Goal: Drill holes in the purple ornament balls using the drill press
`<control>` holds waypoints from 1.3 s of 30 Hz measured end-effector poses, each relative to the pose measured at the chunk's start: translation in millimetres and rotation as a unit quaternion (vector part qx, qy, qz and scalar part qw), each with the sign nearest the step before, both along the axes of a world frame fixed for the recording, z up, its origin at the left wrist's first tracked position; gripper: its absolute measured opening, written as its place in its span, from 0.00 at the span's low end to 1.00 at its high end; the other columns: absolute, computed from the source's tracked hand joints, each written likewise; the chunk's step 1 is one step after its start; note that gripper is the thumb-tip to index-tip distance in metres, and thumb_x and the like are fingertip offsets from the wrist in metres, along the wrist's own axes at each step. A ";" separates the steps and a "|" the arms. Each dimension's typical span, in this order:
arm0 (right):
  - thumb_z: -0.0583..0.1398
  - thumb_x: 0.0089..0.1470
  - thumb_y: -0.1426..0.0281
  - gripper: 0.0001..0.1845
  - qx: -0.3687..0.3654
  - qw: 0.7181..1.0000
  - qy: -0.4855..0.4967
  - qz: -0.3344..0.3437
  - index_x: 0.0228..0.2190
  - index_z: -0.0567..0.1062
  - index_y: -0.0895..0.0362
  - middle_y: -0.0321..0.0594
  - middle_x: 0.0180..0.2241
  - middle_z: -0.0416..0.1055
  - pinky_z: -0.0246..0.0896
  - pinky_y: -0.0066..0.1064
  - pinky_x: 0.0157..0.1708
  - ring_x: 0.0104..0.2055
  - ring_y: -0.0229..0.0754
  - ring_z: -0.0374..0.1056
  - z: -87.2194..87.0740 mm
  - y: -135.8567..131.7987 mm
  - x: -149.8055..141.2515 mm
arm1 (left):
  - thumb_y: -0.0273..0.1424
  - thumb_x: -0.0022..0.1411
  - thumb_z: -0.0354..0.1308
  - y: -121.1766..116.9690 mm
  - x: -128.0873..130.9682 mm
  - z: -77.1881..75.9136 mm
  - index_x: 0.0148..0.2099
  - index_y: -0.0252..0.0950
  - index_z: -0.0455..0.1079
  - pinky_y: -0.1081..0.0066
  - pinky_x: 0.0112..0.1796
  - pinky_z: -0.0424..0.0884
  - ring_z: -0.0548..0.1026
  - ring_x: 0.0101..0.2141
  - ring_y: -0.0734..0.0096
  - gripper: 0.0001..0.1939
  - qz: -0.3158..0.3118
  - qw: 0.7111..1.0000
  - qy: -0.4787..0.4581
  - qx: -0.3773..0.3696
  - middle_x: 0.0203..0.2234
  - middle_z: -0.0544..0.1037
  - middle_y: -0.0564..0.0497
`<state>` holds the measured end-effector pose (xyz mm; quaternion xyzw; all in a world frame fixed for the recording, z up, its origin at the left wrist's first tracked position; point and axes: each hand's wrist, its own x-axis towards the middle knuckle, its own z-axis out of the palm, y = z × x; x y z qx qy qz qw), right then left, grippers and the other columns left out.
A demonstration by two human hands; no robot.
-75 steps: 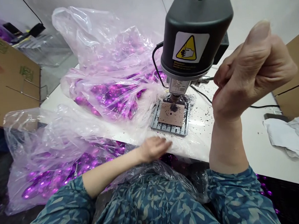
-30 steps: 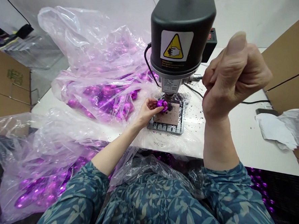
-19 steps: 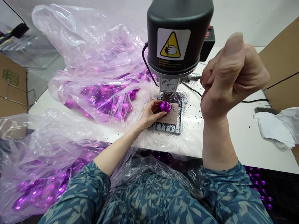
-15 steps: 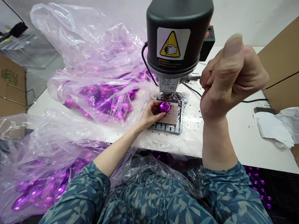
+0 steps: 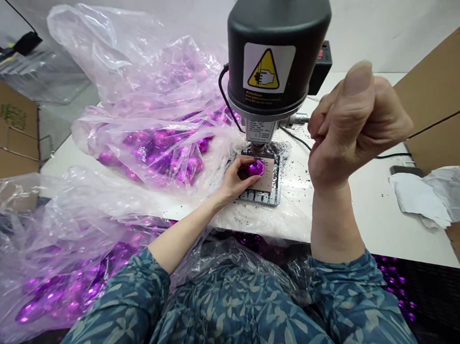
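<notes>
A bench drill press [image 5: 279, 44] with a yellow warning label stands in front of me. On its base plate [image 5: 268, 197], under the chuck [image 5: 257, 148], sits a small shiny purple ball [image 5: 256, 168]. The thumb and fingers of my left hand [image 5: 236, 181] close around it from the left. The bit appears to meet the top of the ball, though the contact is too small to make out clearly. My right hand [image 5: 357, 125] is a raised fist at the end of the press's metal lever [image 5: 300, 118]; the grip itself is hidden inside the fingers.
Dark shavings [image 5: 288, 176] litter the white table [image 5: 376, 215]. Clear plastic bags [image 5: 162, 155] of purple balls lie left of the press, with another bag [image 5: 77, 285] lower left. Crumpled white paper [image 5: 422, 196] lies right. Cardboard boxes [image 5: 438, 76] flank the table; a black cable runs behind my right hand.
My left hand and the purple ball have shifted slightly right and toward me, and the ball shows a different side. My right fist has barely moved.
</notes>
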<state>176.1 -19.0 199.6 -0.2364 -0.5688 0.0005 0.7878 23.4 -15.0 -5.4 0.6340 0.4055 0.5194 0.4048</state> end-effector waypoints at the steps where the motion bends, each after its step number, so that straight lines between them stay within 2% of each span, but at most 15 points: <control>1: 0.61 0.66 0.49 0.32 0.007 1.000 -0.001 -0.002 0.20 0.55 0.52 0.30 0.16 0.51 0.40 0.40 0.23 0.17 0.33 0.48 0.3 -0.2 0.1 | 0.50 0.58 0.78 0.1 1.1 -2.8 0.55 0.40 0.73 0.53 0.62 0.75 0.80 0.57 0.53 0.31 0.004 1.000 -0.010 -0.004 0.54 0.81 0.42; 5: 0.60 0.69 0.51 0.33 0.022 0.999 -0.017 -0.022 0.19 0.55 0.53 0.29 0.15 0.52 0.40 0.39 0.20 0.16 0.32 0.48 -3.5 0.2 1.5 | 0.54 0.58 0.78 -0.7 3.7 -8.8 0.57 0.40 0.71 0.51 0.62 0.75 0.81 0.56 0.53 0.36 0.004 0.999 -0.034 -0.027 0.54 0.82 0.42; 9: 0.60 0.72 0.60 0.34 0.060 0.998 -0.019 -0.025 0.18 0.52 0.55 0.29 0.14 0.49 0.37 0.36 0.19 0.15 0.29 0.47 -16.9 0.8 2.8 | 0.54 0.56 0.80 -1.2 4.3 -8.6 0.56 0.40 0.72 0.49 0.62 0.76 0.82 0.56 0.53 0.35 0.008 0.999 -0.046 -0.027 0.53 0.82 0.42; 13: 0.60 0.71 0.62 0.34 0.086 0.996 -0.006 -0.021 0.18 0.50 0.54 0.29 0.13 0.45 0.36 0.35 0.16 0.13 0.30 0.42 -29.3 2.5 1.7 | 0.54 0.57 0.79 -2.1 3.7 -8.0 0.56 0.40 0.72 0.49 0.63 0.76 0.81 0.57 0.52 0.35 0.000 0.998 -0.053 -0.024 0.53 0.82 0.42; 19: 0.60 0.69 0.66 0.33 0.153 0.988 0.009 -0.029 0.16 0.51 0.54 0.28 0.11 0.44 0.34 0.36 0.13 0.11 0.31 0.40 -39.1 8.6 -0.3 | 0.57 0.58 0.77 -4.1 3.9 -6.7 0.57 0.40 0.71 0.50 0.62 0.75 0.81 0.57 0.53 0.36 -0.007 0.998 -0.050 -0.032 0.54 0.81 0.41; 26: 0.58 0.70 0.69 0.30 0.184 0.981 -0.046 -0.030 0.20 0.48 0.54 0.26 0.13 0.45 0.45 0.29 0.12 0.12 0.29 0.46 -54.9 9.9 9.4 | 0.57 0.58 0.78 -4.0 4.2 -5.3 0.56 0.41 0.72 0.49 0.63 0.75 0.81 0.57 0.52 0.36 0.000 0.999 -0.047 -0.027 0.54 0.82 0.41; 32: 0.56 0.67 0.75 0.26 0.234 0.969 -0.084 0.005 0.22 0.49 0.53 0.25 0.14 0.48 0.42 0.28 0.12 0.12 0.29 0.45 -61.6 13.9 11.8 | 0.56 0.58 0.78 -5.7 5.0 -6.4 0.56 0.41 0.72 0.49 0.63 0.75 0.81 0.56 0.53 0.35 0.002 0.998 -0.051 -0.025 0.54 0.82 0.41; 36: 0.59 0.66 0.76 0.28 0.240 0.968 -0.074 0.015 0.21 0.49 0.53 0.24 0.13 0.44 0.38 0.30 0.11 0.11 0.29 0.43 -54.7 10.3 8.0 | 0.55 0.57 0.79 -4.8 6.3 -7.0 0.55 0.40 0.73 0.49 0.63 0.76 0.81 0.56 0.53 0.35 0.009 0.998 -0.051 -0.026 0.55 0.82 0.41; 38: 0.58 0.69 0.75 0.29 0.194 0.980 -0.041 -0.005 0.19 0.51 0.54 0.26 0.13 0.43 0.34 0.32 0.13 0.11 0.29 0.44 -39.1 6.8 5.6 | 0.54 0.58 0.79 -3.4 6.6 -5.2 0.55 0.40 0.72 0.50 0.62 0.76 0.82 0.56 0.54 0.34 0.012 0.999 -0.048 -0.023 0.54 0.82 0.41; 39: 0.58 0.70 0.74 0.29 0.148 0.988 -0.038 -0.016 0.18 0.55 0.54 0.27 0.14 0.47 0.33 0.34 0.15 0.13 0.29 0.47 -28.8 5.6 4.7 | 0.52 0.58 0.79 -3.6 6.6 -3.5 0.55 0.40 0.72 0.51 0.61 0.77 0.82 0.56 0.54 0.33 0.016 0.999 -0.044 -0.019 0.54 0.82 0.41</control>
